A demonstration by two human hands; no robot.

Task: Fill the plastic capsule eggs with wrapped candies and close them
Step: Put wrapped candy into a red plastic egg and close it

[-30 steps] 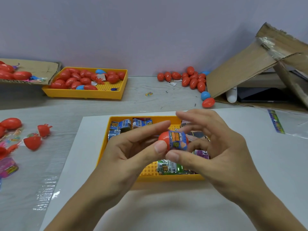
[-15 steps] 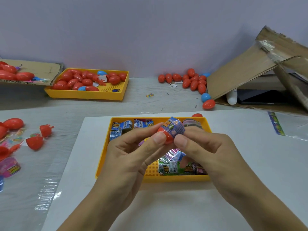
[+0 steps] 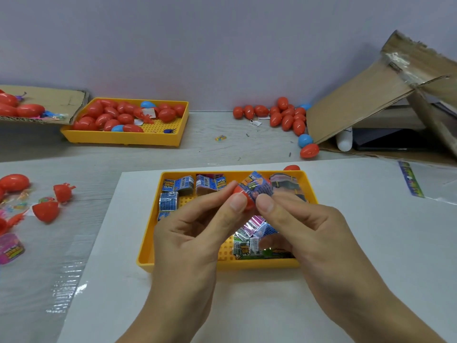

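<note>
Head view: left hand [image 3: 197, 231] pinches red plastic egg half [image 3: 243, 196], right hand [image 3: 304, 226] pinches blue wrapped candy [image 3: 258, 188] into it. Risk: wrapper snags rim, egg won't shut.

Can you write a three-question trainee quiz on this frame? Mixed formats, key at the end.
1. True or false: the red egg held by both hands sits above the near yellow tray.
2. The printed wrapper on that egg is mostly A) blue B) green C) white.
3. Fill in: the far yellow tray holds mostly ___ eggs.

Key: 1 true. 2 A. 3 red. The left hand and right hand both pinch the egg.
</note>
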